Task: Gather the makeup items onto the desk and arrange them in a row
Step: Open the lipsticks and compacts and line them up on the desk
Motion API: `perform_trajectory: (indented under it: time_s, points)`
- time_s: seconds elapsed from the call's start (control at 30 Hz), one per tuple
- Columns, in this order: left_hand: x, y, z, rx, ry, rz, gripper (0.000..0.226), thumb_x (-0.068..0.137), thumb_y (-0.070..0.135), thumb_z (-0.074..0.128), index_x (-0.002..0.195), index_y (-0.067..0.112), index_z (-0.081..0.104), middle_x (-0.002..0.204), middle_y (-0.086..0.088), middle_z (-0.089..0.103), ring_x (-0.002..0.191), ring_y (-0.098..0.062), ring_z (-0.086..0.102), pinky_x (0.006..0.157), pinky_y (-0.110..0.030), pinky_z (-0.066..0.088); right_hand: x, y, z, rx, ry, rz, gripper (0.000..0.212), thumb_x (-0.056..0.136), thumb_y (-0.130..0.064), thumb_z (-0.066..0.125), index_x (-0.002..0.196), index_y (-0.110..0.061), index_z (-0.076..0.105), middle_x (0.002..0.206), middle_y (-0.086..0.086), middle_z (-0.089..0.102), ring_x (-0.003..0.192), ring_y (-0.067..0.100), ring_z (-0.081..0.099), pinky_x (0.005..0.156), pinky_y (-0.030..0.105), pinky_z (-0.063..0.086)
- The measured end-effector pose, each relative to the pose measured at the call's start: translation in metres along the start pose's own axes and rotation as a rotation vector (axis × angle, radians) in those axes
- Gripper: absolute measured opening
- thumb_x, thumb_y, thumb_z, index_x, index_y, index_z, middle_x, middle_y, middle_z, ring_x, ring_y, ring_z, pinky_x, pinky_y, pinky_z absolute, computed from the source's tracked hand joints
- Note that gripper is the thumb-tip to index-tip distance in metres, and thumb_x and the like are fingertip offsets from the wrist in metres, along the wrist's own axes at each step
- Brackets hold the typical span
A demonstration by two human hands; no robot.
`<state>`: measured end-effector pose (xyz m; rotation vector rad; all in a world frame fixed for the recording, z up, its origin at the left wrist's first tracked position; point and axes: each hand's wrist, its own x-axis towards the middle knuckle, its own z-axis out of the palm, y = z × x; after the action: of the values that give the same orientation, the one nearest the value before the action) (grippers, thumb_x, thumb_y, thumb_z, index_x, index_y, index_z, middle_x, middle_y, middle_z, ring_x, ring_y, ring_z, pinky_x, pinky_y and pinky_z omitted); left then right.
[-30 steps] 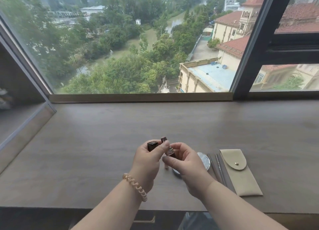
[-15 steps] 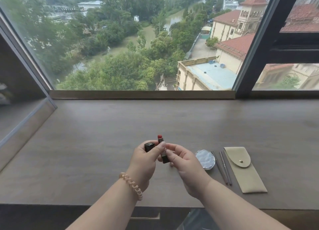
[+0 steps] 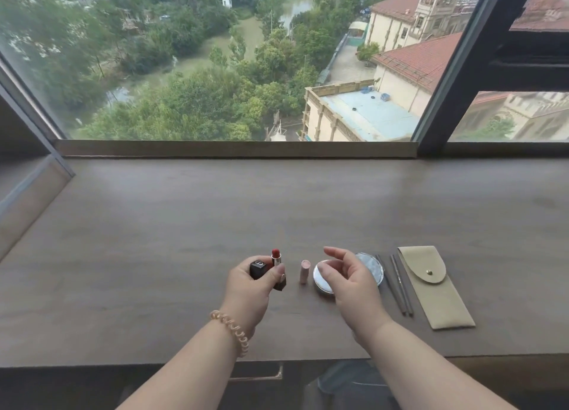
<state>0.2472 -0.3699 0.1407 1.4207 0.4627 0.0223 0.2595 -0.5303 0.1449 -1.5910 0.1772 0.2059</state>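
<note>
My left hand point(image 3: 251, 289) grips an uncapped red lipstick point(image 3: 276, 263) upright, together with its black cap point(image 3: 258, 269). My right hand point(image 3: 349, 278) hovers open, fingers spread, just above a round silver compact point(image 3: 321, 278). A small pink tube point(image 3: 304, 271) lies on the desk point(image 3: 154, 255) between my hands. A second round silver compact point(image 3: 372, 266) sits partly behind my right hand. Two thin grey pencils point(image 3: 398, 283) and a beige snap pouch point(image 3: 431, 286) lie in a row to the right.
The brown desk runs up to a window sill point(image 3: 234, 148) at the back. An angled glass panel point(image 3: 27, 188) closes off the left side. The desk's front edge point(image 3: 123, 365) is near my forearms, with a drawer handle point(image 3: 261, 375) below it.
My right hand has let go of the lipstick and moved right over the compact. The left hand now holds lipstick and cap alone. The pink tube has come into view.
</note>
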Motion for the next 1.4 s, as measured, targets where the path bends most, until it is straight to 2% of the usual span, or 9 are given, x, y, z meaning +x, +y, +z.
perform_trajectory:
  time_s: [0.13, 0.37, 0.5, 0.63, 0.9, 1.03, 1.1, 1.27, 1.4]
  points:
    - [0.021, -0.033, 0.003, 0.111, 0.041, -0.016, 0.018, 0.078, 0.002, 0.072, 0.073, 0.018, 0.065, 0.063, 0.003, 0.067, 0.057, -0.003, 0.06, 0.06, -0.014, 0.047, 0.016, 0.023, -0.018, -0.108, 0.131, -0.017, 0.021, 0.087, -0.012, 0.06, 0.099, -0.029, 0.061, 0.081, -0.004, 0.059, 0.08, 0.013, 0.057, 0.074, 0.023, 0.044]
    - [0.055, -0.08, 0.018, 0.226, 0.046, -0.04, 0.015, 0.076, 0.013, 0.077, 0.077, 0.026, 0.069, 0.06, 0.012, 0.063, 0.06, -0.006, 0.054, 0.062, -0.019, 0.044, 0.038, 0.056, -0.015, -0.488, 0.063, -0.099, 0.025, 0.08, -0.023, 0.067, 0.101, -0.036, 0.061, 0.093, -0.013, 0.062, 0.091, 0.006, 0.057, 0.076, 0.023, 0.044]
    - [0.062, -0.095, 0.017, 0.438, 0.078, 0.12, 0.027, 0.073, 0.022, 0.079, 0.07, 0.045, 0.066, 0.07, 0.017, 0.063, 0.074, -0.013, 0.059, 0.076, -0.032, 0.048, 0.056, 0.066, -0.004, -0.816, 0.041, -0.302, 0.036, 0.072, -0.037, 0.062, 0.107, -0.03, 0.062, 0.098, -0.021, 0.06, 0.1, 0.005, 0.051, 0.085, 0.026, 0.03]
    - [0.061, -0.096, 0.017, 0.583, 0.1, 0.202, 0.039, 0.07, 0.027, 0.08, 0.075, 0.06, 0.06, 0.071, 0.025, 0.062, 0.082, -0.01, 0.058, 0.085, -0.044, 0.047, 0.071, 0.071, 0.006, -0.91, 0.068, -0.367, 0.031, 0.078, -0.033, 0.066, 0.109, -0.031, 0.063, 0.101, -0.016, 0.065, 0.107, 0.01, 0.05, 0.086, 0.026, 0.022]
    - [0.059, -0.102, 0.006, 0.728, 0.119, 0.195, 0.035, 0.067, 0.035, 0.081, 0.099, 0.04, 0.067, 0.084, 0.028, 0.059, 0.096, -0.007, 0.055, 0.082, -0.023, 0.021, 0.082, 0.071, 0.012, -0.986, 0.021, -0.332, 0.01, 0.078, -0.03, 0.066, 0.088, -0.03, 0.064, 0.086, -0.016, 0.062, 0.102, 0.011, 0.052, 0.085, 0.025, 0.019]
    - [0.052, -0.103, -0.005, 0.693, 0.172, 0.165, 0.028, 0.062, 0.035, 0.082, 0.074, 0.033, 0.057, 0.068, 0.015, 0.054, 0.076, -0.014, 0.053, 0.08, -0.033, 0.035, 0.08, 0.069, 0.009, -0.848, 0.02, -0.306, 0.008, 0.078, -0.027, 0.068, 0.084, -0.028, 0.063, 0.083, -0.017, 0.064, 0.098, 0.01, 0.051, 0.086, 0.028, 0.026]
    - [0.051, -0.101, -0.01, 0.606, 0.185, 0.113, 0.022, 0.06, 0.031, 0.067, 0.07, 0.026, 0.048, 0.066, 0.011, 0.048, 0.072, -0.018, 0.047, 0.078, -0.042, 0.043, 0.078, 0.066, 0.005, -0.716, 0.021, -0.277, 0.007, 0.077, -0.027, 0.067, 0.08, -0.029, 0.06, 0.083, -0.016, 0.067, 0.096, 0.007, 0.049, 0.09, 0.036, 0.037]
    - [0.053, -0.097, -0.007, 0.711, 0.062, 0.127, 0.023, 0.067, 0.024, 0.035, 0.088, 0.023, 0.046, 0.088, 0.007, 0.046, 0.092, -0.021, 0.037, 0.084, -0.032, 0.028, 0.071, 0.06, -0.002, -0.564, 0.057, -0.254, 0.009, 0.073, -0.034, 0.061, 0.072, -0.034, 0.051, 0.081, -0.011, 0.071, 0.097, 0.009, 0.054, 0.09, 0.036, 0.042]
    - [0.054, -0.102, -0.007, 0.837, 0.106, 0.194, 0.02, 0.08, 0.019, 0.056, 0.1, 0.019, 0.055, 0.097, 0.005, 0.048, 0.096, -0.022, 0.044, 0.088, -0.035, 0.033, 0.068, 0.058, -0.005, -0.508, 0.073, -0.24, 0.012, 0.073, -0.033, 0.063, 0.072, -0.036, 0.051, 0.08, -0.009, 0.071, 0.098, 0.011, 0.057, 0.092, 0.035, 0.042]
